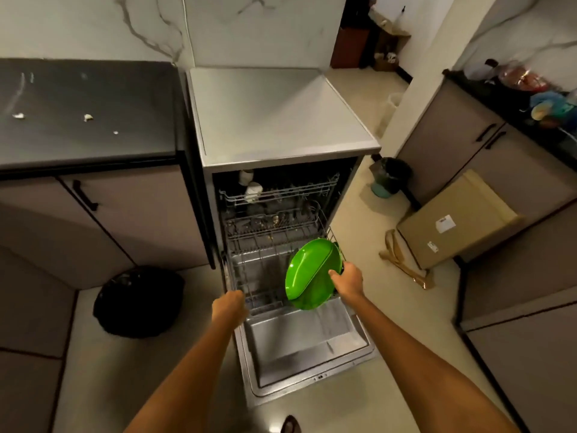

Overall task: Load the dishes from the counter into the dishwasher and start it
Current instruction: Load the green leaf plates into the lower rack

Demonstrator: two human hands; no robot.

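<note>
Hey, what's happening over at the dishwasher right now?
A person is loading the dishwasher, whose door is folded down. The right hand holds a green plate on edge over the pulled-out lower rack. The left hand is at the rack's front edge. White cups already sit in the upper rack.

A glossy green plate (309, 275) is held tilted on edge over the pulled-out lower rack (249, 276), possibly touching it.

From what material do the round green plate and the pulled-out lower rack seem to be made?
The round green plate, held by the right hand, looks like glossy plastic: saturated colour, soft highlights. It might be melamine. The pulled-out lower rack seems to be coated metal wire: thin grey crossing rods.
</note>
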